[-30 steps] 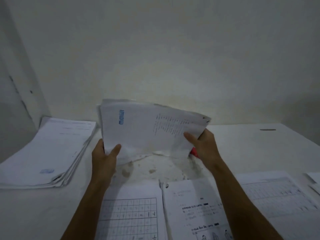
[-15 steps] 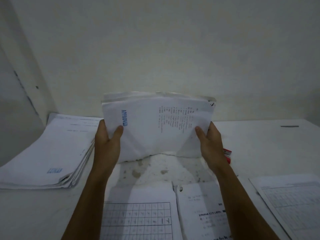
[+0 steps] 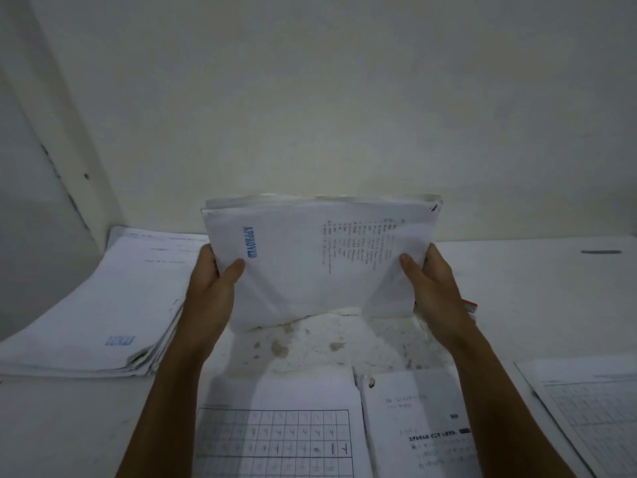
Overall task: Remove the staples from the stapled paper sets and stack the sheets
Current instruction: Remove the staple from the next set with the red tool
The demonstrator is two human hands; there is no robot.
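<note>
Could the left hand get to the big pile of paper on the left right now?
Probably not yet: the left hand grips the bundle of sheets together with the right hand. The pile lies close, nothing between.

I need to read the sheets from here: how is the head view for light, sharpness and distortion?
Head view: dim, flat light with a bluish cast and no glare; the APPROVED stamp on the held bundle reads, its fine print stays soft; the wide angle bends the table edge and left pile; forearms shade the near sheets.

One head-worn camera looks forward and down, close over the table (image 3: 537, 305), facing the wall (image 3: 310, 98) behind its far edge.
</note>
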